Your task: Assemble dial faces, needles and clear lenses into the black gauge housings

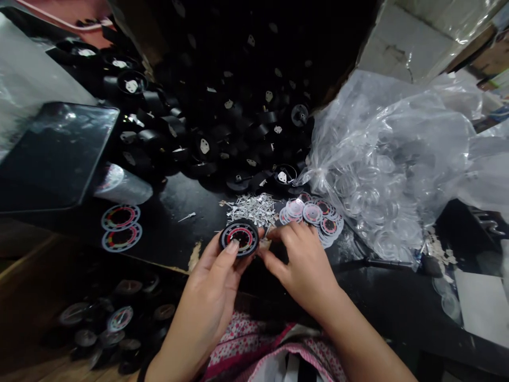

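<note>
My left hand (210, 297) grips a round black gauge housing (239, 238) with a printed red, white and black dial face, thumb lying across its rim. My right hand (304, 265) sits just right of it, fingers curled, thumb reaching toward the housing's edge; what its fingertips pinch is too small to make out. Right behind both hands lies a small heap of thin white pointer needles (252, 208). A fanned stack of printed dial discs (314, 215) lies just beyond my right hand's fingertips.
A big pile of black housings (222, 122) fills the back of the dark table. A clear plastic bag of transparent round lenses (393, 164) lies at right. Two dial discs (120, 227) lie at left beside a black tray (51, 154). Finished gauges (115, 323) sit lower left.
</note>
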